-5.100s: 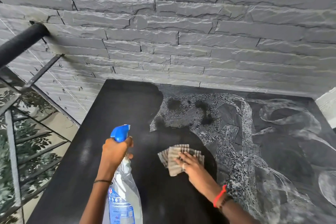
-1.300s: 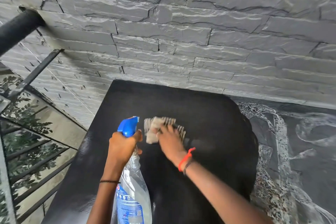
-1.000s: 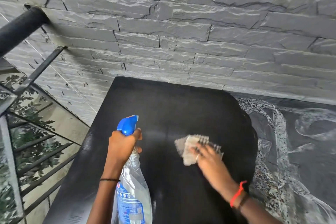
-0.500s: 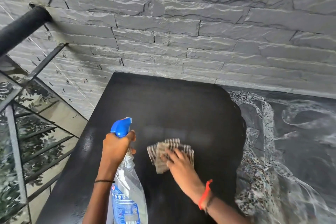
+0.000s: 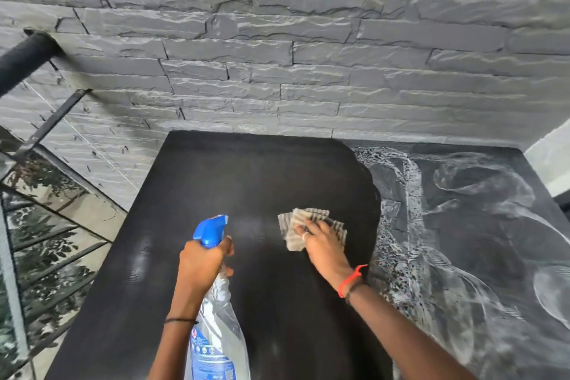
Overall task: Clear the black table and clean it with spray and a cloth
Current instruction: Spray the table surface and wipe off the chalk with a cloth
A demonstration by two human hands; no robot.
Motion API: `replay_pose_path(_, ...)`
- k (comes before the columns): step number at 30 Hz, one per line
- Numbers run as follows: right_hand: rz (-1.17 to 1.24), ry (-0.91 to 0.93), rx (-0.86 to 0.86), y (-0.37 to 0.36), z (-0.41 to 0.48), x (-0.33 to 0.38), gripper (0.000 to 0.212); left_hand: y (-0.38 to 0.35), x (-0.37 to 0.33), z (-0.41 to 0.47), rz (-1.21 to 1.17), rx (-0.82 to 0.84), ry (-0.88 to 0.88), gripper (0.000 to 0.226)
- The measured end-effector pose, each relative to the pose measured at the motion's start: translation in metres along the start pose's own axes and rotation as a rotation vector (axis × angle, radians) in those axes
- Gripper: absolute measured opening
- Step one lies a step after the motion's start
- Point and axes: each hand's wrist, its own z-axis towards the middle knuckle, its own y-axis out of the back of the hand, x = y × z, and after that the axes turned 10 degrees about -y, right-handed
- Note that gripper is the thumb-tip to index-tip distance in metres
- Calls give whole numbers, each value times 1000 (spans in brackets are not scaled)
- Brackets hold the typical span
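Note:
The black table [image 5: 234, 182] fills the middle of the head view, its left part dark and wiped, its right part [image 5: 456, 225] grey with dusty smears and speckled spray residue. My left hand [image 5: 202, 265] grips the neck of a clear spray bottle [image 5: 216, 327] with a blue trigger head, held upright over the table's near left. My right hand [image 5: 324, 245] presses flat on a folded striped beige cloth [image 5: 308, 222] lying on the table near the border of the wiped area.
A grey stone wall [image 5: 308, 55] stands directly behind the table. To the left runs a black handrail [image 5: 24, 55] with a glass railing [image 5: 40, 225], foliage showing through it. A white wall corner [image 5: 552, 160] shows at the right edge.
My right hand has slid the cloth to the right across the table, toward the dusty area. The left hand still holds the bottle in about the same place.

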Motion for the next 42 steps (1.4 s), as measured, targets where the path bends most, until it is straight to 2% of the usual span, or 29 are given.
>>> replay_pose_path(7,-32,208,2,-26,-131,44,37,-9,-14,-10,11,59,-44,17)
replay_pose_path(9,13,198,1,-31,-174,36,35,-5,-14,-14,-3,74,-65,16)
replay_pose_path(11,1,168,-75,-32,-200,12,34,1,-11,-21,0,93,-80,15)
replay_pose_path(13,-64,114,-84,-24,-199,-17,37,8,-6,-30,6,98,-93,14)
replay_pose_path(15,-144,30,-8,-15,-177,-31,42,17,2,-40,7,106,-100,14)
replay_pose_path(18,-136,-111,101,-12,-139,-12,47,28,17,-56,16,118,-96,15)
replay_pose_path(21,-93,-27,77,-20,-135,48,36,36,30,-74,1,126,-80,16)
replay_pose_path(24,-32,136,81,-22,-186,98,29,45,40,-90,-8,139,-74,17)
replay_pose_path(26,28,149,76,-30,-231,103,32,50,46,-97,-9,136,-80,17)
replay_pose_path(29,-18,184,78,-44,-285,73,39,53,49,-106,-17,140,-91,17)
replay_pose_path(32,-88,117,18,-31,-308,24,38,51,48,-117,-4,159,-120,17)
replay_pose_path(34,-106,5,45,-13,-302,-4,34,47,45,-124,9,181,-141,18)
replay_pose_path(36,-45,-113,81,-2,-286,-13,42,40,43,-132,25,213,-154,19)
replay_pose_path(37,-33,-145,41,-1,-277,-10,46,36,42,-135,33,231,-156,19)
replay_pose_path(39,-10,-146,-7,-8,-263,5,50,27,41,-144,39,269,-155,17)
replay_pose_path(42,11,-42,-10,-17,-269,35,39,12,41,-154,49,321,-150,17)
